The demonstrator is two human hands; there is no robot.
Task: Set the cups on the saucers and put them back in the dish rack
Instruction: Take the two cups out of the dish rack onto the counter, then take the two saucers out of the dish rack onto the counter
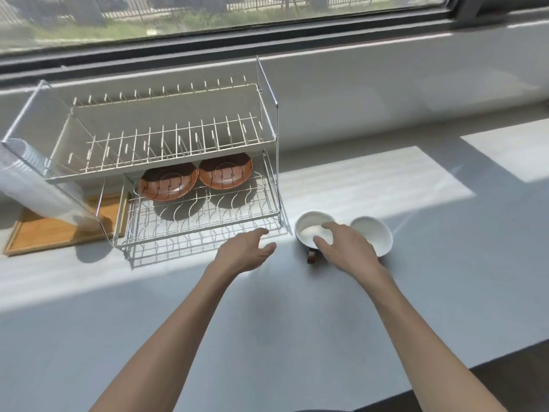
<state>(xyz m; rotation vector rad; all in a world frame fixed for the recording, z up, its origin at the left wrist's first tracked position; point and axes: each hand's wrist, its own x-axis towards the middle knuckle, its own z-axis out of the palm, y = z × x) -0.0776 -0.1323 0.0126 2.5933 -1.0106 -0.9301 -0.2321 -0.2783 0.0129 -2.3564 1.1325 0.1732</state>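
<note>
Two brown saucers, one on the left (167, 181) and one on the right (225, 171), lie side by side at the back of the lower tier of a white wire dish rack (202, 230). On the counter to the rack's right stand two white cups, the left cup (309, 226) with a dark handle toward me and the right cup (375, 233) beside it. My right hand (344, 242) hovers over both cups, fingers spread above the left cup's rim, holding nothing. My left hand (246, 251) is open, fingers apart, just in front of the rack's front right corner.
The rack's upper tier (166, 138) holds nothing. A stack of clear plastic cups (35, 188) leans at the rack's left end over a wooden tray (56, 230). The grey counter (297, 322) ends at a dark edge at the lower right. A windowsill runs behind.
</note>
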